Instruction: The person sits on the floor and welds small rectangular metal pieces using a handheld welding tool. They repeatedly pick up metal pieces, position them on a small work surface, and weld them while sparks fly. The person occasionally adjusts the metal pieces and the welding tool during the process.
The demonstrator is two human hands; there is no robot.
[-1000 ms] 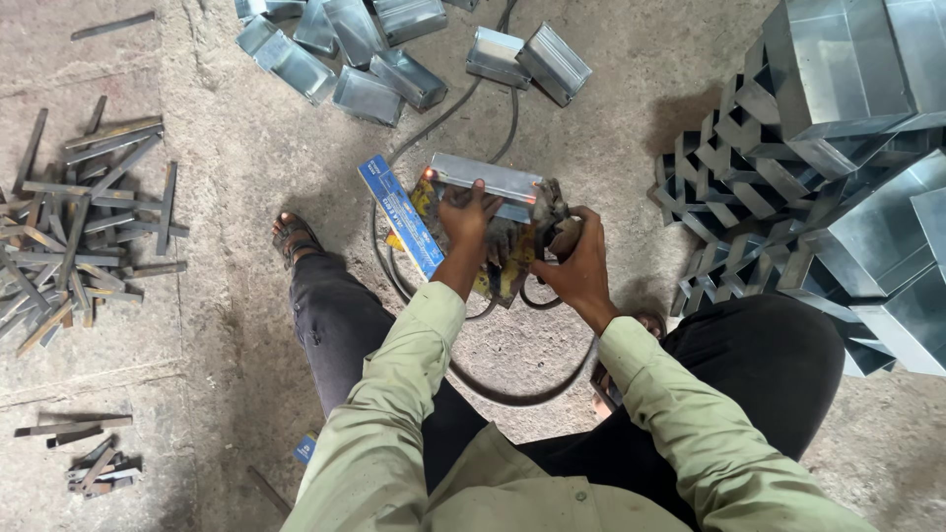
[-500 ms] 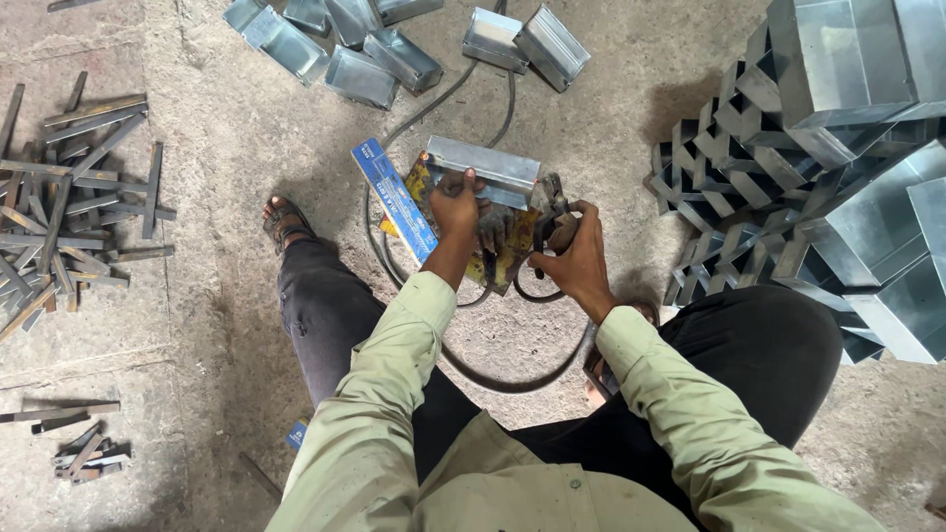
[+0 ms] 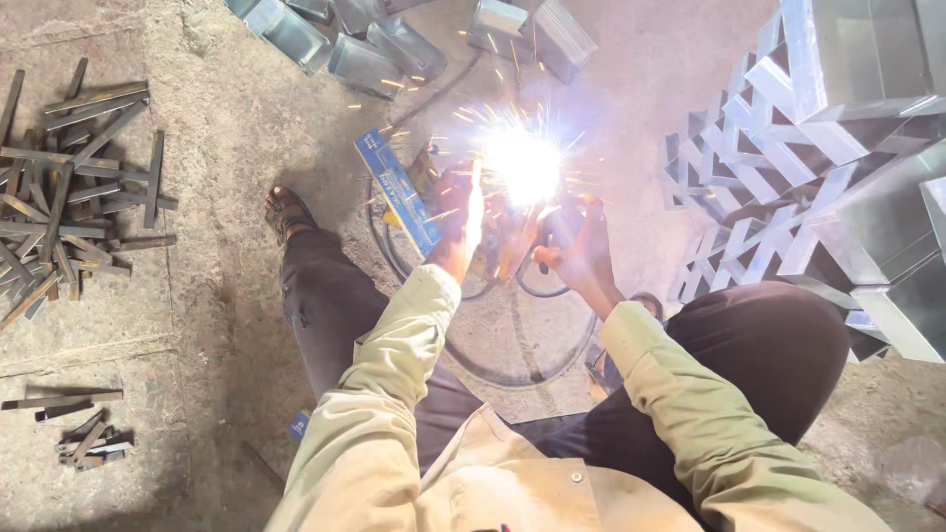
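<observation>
I squat on a concrete floor. A white welding flash point(image 3: 522, 163) with flying sparks burns just beyond my hands and washes out the small grey sheet-metal box there. My left hand point(image 3: 461, 225) grips the near left side of that box. My right hand point(image 3: 583, 248) is closed on a welding electrode holder whose tip points up and left into the flash. A flat blue electrode packet point(image 3: 394, 189) lies on the floor, touching the left of my left hand.
A black cable point(image 3: 473, 366) loops on the floor between my knees. Several finished metal boxes point(image 3: 367, 47) lie beyond; a tall stack of them point(image 3: 838, 148) stands at the right. Flat steel strips point(image 3: 69, 187) are piled at left, small offcuts point(image 3: 84, 438) at lower left.
The welding arc has lit: a bright flash and sparks now cover the box that was plainly visible before. Both hands stay in nearly the same place.
</observation>
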